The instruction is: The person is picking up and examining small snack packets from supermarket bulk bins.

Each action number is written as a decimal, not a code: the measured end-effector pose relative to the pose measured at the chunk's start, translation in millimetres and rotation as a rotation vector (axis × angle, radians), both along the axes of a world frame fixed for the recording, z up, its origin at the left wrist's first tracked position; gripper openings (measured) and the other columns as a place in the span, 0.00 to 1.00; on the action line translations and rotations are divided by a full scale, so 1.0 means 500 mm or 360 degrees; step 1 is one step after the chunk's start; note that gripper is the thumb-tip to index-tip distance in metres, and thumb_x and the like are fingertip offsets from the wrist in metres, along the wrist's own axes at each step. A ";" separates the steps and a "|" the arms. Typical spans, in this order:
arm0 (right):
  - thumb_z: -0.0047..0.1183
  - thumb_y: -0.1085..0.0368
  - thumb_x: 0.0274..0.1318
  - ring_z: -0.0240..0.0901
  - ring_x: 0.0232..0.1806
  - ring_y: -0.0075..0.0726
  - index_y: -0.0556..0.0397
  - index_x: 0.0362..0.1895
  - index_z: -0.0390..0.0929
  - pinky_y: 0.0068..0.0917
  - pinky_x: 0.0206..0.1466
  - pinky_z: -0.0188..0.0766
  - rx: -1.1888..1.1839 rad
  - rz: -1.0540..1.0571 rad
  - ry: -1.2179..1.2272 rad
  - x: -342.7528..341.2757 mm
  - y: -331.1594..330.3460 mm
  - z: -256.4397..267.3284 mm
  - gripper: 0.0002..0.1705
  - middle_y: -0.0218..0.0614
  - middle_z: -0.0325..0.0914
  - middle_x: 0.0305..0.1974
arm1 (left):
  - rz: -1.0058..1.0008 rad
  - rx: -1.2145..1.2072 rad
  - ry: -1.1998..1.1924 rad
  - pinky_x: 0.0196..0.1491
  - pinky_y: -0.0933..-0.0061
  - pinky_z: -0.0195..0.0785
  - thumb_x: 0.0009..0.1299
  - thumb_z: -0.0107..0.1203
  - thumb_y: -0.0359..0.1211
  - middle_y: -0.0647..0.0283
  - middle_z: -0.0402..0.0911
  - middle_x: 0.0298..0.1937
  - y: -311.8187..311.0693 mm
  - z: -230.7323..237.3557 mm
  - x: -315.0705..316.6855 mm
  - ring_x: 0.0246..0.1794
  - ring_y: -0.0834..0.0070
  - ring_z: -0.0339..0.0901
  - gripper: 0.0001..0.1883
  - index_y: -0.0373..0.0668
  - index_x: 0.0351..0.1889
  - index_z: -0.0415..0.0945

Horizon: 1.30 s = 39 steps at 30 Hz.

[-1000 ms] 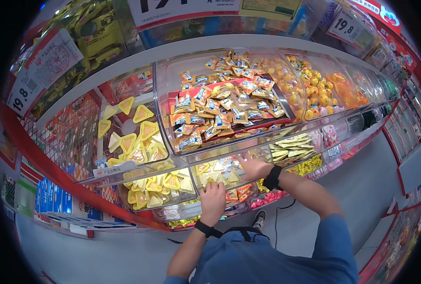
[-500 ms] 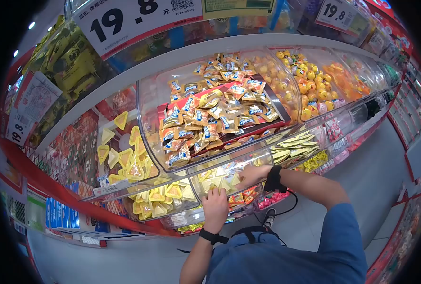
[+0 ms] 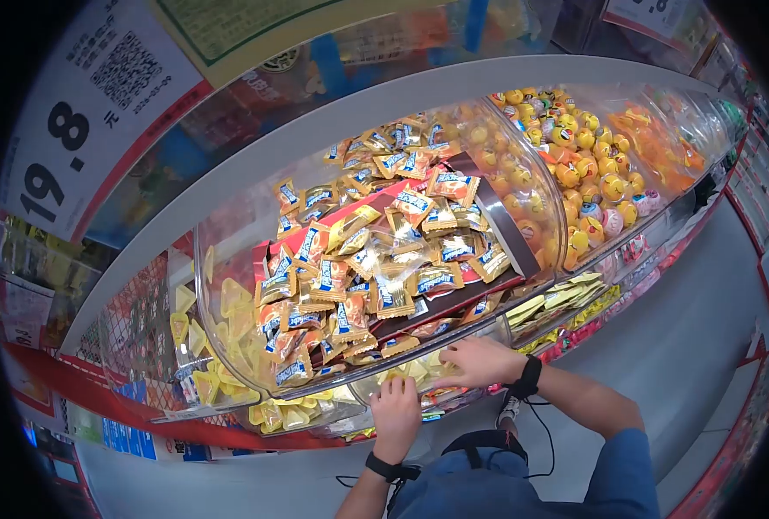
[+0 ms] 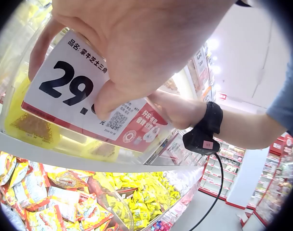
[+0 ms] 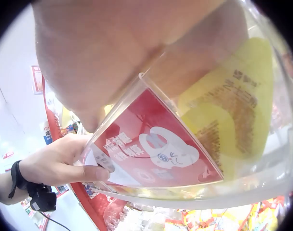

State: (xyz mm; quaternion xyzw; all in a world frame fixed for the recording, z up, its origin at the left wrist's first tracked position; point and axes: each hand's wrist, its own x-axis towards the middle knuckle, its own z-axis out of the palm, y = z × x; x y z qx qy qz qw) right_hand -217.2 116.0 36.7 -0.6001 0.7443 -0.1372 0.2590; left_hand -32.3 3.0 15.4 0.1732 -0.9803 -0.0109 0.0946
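Note:
My left hand (image 3: 395,417) holds the front wall of a clear bin; in the left wrist view its thumb lies over a 29-something price card (image 4: 64,89), with the fingers behind the wall. Yellow triangular packs (image 4: 28,127) sit inside that bin. My right hand (image 3: 481,362) reaches over the same bin's front, to the right of the left hand. In the right wrist view part of it shows through the clear plastic, beside a yellow pack (image 5: 250,96). Its fingertips are hidden there, so I cannot tell whether they pinch anything. The card's red end (image 5: 170,149) faces outward.
Above the hands, a larger clear bin holds a heap of gold-wrapped sweets (image 3: 350,268). Round yellow candies (image 3: 605,164) fill the bin to its right. Lower down are red-and-white packets (image 4: 64,202) and bright yellow ones (image 4: 151,197). A black cable (image 3: 550,441) hangs by the right wrist.
The head view has moved closer to the shelf and turned. My right hand has come up from deeper in the bin to its front rim. The left hand stays at the front wall.

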 end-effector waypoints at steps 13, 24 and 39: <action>0.64 0.56 0.44 0.72 0.44 0.41 0.48 0.44 0.80 0.35 0.44 0.70 -0.0759 0.0195 -0.0015 -0.012 0.034 0.001 0.21 0.32 0.75 0.39 | -0.0022 0.0045 0.0019 0.40 0.62 0.64 0.58 0.54 0.32 0.63 0.71 0.35 0.000 0.006 0.005 0.41 0.66 0.71 0.08 0.43 0.35 0.71; 0.62 0.66 0.46 0.72 0.41 0.45 0.54 0.39 0.81 0.37 0.46 0.70 -0.0953 -0.0116 -0.0282 0.006 0.035 -0.018 0.13 0.38 0.77 0.36 | -0.0032 0.0027 0.0122 0.38 0.63 0.64 0.57 0.54 0.32 0.63 0.72 0.32 -0.002 -0.006 0.010 0.39 0.66 0.72 0.07 0.44 0.33 0.71; 0.54 0.66 0.38 0.73 0.41 0.37 0.60 0.38 0.79 0.29 0.33 0.72 -0.2221 0.0818 0.0332 0.284 -0.073 0.339 0.18 0.36 0.74 0.34 | 0.0035 0.0367 -0.0294 0.46 0.57 0.64 0.61 0.53 0.39 0.56 0.70 0.43 -0.006 0.021 0.007 0.48 0.59 0.69 0.17 0.40 0.44 0.68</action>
